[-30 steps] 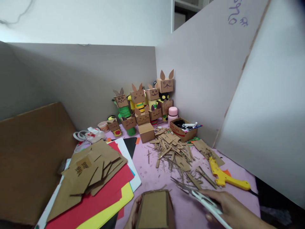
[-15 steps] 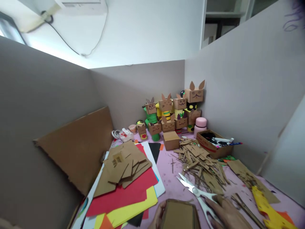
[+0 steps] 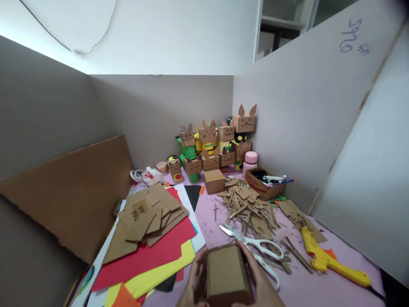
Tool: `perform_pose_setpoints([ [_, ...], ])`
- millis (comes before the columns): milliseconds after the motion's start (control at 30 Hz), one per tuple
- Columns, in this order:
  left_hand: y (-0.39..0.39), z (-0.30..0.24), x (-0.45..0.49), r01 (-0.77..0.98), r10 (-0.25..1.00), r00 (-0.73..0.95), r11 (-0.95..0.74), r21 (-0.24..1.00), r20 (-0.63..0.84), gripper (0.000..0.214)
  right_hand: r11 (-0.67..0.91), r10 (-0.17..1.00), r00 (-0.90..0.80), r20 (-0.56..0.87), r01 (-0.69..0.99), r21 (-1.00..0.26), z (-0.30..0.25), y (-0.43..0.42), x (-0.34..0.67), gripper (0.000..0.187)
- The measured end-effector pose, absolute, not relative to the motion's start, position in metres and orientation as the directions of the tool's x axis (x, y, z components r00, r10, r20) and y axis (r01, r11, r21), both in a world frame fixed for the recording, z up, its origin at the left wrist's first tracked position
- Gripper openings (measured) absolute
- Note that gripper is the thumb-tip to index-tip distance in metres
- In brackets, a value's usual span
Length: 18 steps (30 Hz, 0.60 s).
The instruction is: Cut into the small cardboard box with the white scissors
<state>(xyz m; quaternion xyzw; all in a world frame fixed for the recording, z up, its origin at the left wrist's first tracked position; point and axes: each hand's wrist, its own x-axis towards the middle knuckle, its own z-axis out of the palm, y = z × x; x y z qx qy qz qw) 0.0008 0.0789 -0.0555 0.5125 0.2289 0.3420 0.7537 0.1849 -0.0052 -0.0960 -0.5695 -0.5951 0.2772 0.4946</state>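
A small brown cardboard box [image 3: 225, 270] is held between my two hands at the bottom middle of the view. My left hand [image 3: 195, 277] wraps its left side, and my right hand [image 3: 257, 273] grips the right side, fingers curled round it. Just beyond my right hand lie white-handled scissors [image 3: 251, 243], their blades apart, on the pink tabletop [image 3: 207, 221]. Behind them spreads a heap of cardboard scraps [image 3: 246, 204]. To the left, cut cardboard pieces [image 3: 150, 213] rest on red paper [image 3: 143, 251] and yellow paper [image 3: 159, 270].
A yellow glue gun [image 3: 335, 264] lies at the right. Cardboard animal figures [image 3: 209, 134] stand in the back corner, near a closed box [image 3: 214, 181], a pink flask [image 3: 250, 160] and a pen box [image 3: 265, 187]. A large cardboard sheet [image 3: 73, 187] leans on the left partition.
My right hand has let go of the scissors, which now lie on the table, and has moved onto the box. The view has turned to the right.
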Motion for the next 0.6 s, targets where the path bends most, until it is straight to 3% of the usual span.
perform_pose_setpoints([
  [67,0.083,-0.057,0.001,-0.291,0.802,0.596,0.165,0.942,0.044,0.075,0.225,0.929,0.149,0.338,0.500,-0.837,-0.106,-0.007,0.187,0.107],
  [133,0.083,-0.054,0.001,-0.218,0.865,0.491,0.006,0.976,0.105,0.059,0.265,0.902,0.122,0.414,0.601,-0.754,-0.118,-0.008,0.187,0.095],
  [233,0.075,-0.043,0.002,-0.030,0.897,0.361,-0.261,0.965,0.254,0.033,0.351,0.838,0.050,0.544,0.715,-0.605,-0.130,-0.007,0.182,0.096],
  [400,0.062,-0.024,-0.001,0.109,0.768,0.360,-0.599,0.793,0.530,0.021,0.459,0.734,-0.110,0.670,0.808,-0.369,-0.119,-0.008,0.173,0.098],
  [500,0.059,-0.018,-0.003,0.155,0.682,0.411,-0.706,0.691,0.605,0.025,0.515,0.720,-0.236,0.652,0.812,-0.274,-0.103,-0.012,0.174,0.093],
  [600,0.057,-0.015,-0.003,0.148,0.633,0.406,-0.758,0.636,0.659,0.026,0.515,0.708,-0.254,0.659,0.825,-0.235,-0.095,-0.014,0.174,0.089],
])
